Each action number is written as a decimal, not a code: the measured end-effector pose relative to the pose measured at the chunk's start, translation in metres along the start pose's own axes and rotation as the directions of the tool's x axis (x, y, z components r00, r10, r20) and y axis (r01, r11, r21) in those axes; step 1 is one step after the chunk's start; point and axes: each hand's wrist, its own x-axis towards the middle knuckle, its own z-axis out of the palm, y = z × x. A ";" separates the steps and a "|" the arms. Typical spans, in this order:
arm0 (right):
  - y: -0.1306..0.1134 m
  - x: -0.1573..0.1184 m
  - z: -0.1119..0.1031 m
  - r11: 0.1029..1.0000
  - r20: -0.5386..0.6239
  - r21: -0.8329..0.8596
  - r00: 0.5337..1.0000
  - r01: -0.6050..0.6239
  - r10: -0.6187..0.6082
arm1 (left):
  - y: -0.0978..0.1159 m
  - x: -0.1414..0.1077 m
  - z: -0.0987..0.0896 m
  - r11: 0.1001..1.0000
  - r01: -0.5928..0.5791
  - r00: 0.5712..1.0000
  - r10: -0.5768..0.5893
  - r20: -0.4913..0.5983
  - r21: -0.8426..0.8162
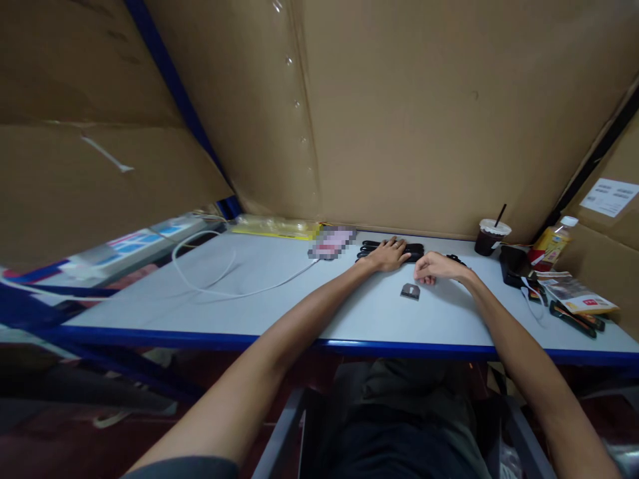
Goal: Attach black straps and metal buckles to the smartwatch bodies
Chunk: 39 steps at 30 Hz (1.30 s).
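Note:
Several long black objects (367,249) lie side by side on the table towards the cardboard wall; their kind is hard to make out. My left hand (392,254) rests flat across them with its fingers stretched. Just right of it, my right hand (437,266) hovers low over or touches the white tabletop, fingers curled together; whatever they may hold is hidden. A small dark metal plate with a toothed edge and a light slot (410,292) lies in front of the hands. Another small black thing (453,258) shows partly behind my right wrist.
A blurred-out phone (331,243) with a white cable (249,294) lies left, near a yellow-edged clear tray (279,228). To the right stand a dark drink cup (492,238) and a bottle (555,245), by a packet (579,293). Cardboard walls (399,120) enclose the blue-edged table (379,326).

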 end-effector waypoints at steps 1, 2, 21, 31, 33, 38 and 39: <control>0.002 0.001 -0.003 1.000 -0.060 -0.010 0.998 -0.012 0.011 | 0.000 0.000 0.000 1.000 0.001 1.000 -0.001 0.001 -0.001; 0.005 0.002 -0.006 0.999 -0.146 -0.034 0.989 -0.022 0.017 | 0.000 0.001 0.000 1.000 0.002 1.000 -0.002 0.000 -0.003; 0.035 -0.002 -0.030 0.792 -0.703 -0.514 0.691 -0.330 -0.168 | 0.004 -0.002 -0.002 1.000 0.005 1.000 -0.005 -0.004 -0.016; 0.030 -0.006 -0.032 0.816 -0.723 -0.488 0.668 -0.311 -0.179 | 0.014 -0.025 -0.002 0.997 0.078 0.994 -0.078 -0.077 0.003; 0.023 -0.008 -0.032 0.844 -0.710 -0.464 0.682 -0.268 -0.174 | 0.014 -0.039 -0.001 0.995 0.095 0.994 -0.095 -0.055 -0.003; -0.001 -0.018 -0.019 0.942 -0.262 -0.331 0.964 -0.055 -0.035 | 0.008 -0.090 -0.003 0.993 0.110 0.994 -0.109 -0.028 0.034; -0.006 -0.019 -0.013 0.944 -0.164 -0.326 0.986 -0.044 -0.010 | 0.006 -0.101 -0.003 0.993 0.110 0.994 -0.108 -0.031 0.051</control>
